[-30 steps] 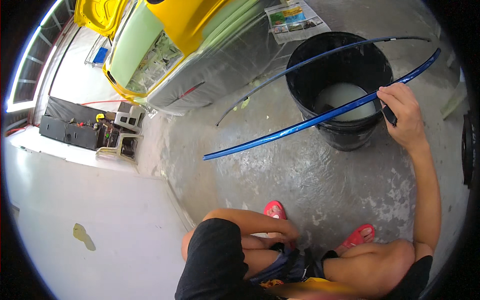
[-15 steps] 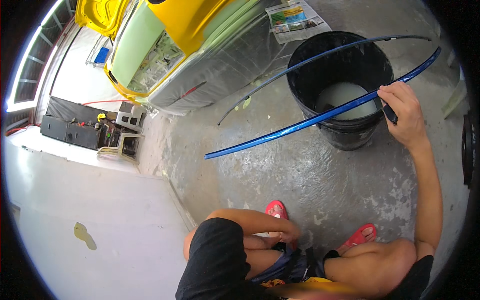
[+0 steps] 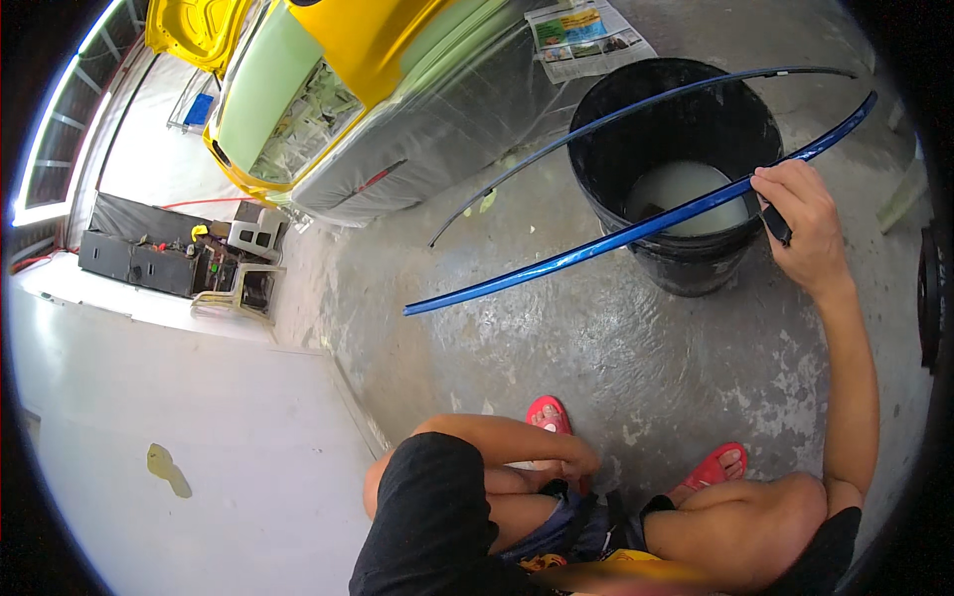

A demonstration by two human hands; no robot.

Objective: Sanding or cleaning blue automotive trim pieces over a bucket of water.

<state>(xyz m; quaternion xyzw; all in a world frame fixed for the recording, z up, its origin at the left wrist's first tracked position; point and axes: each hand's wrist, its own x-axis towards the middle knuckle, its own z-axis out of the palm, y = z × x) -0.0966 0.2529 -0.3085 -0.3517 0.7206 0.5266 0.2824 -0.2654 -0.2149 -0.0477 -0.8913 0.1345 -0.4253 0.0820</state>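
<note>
My right hand is closed at the near right rim of a black bucket. Its fingers pinch a long, curved, glossy blue trim strip, which slants across the front of the bucket. A small dark piece, its kind unclear, shows under the palm. Beyond it, a thinner dark blue strip crosses over the bucket's mouth. Cloudy liquid stands inside the bucket. My left hand hangs low between my knees, its fingers mostly hidden.
A yellow and pale green car body, partly masked with plastic sheet, stands at the back left. Newspaper lies behind the bucket. A white panel fills the lower left. Grey cabinets and a plastic chair are farther left.
</note>
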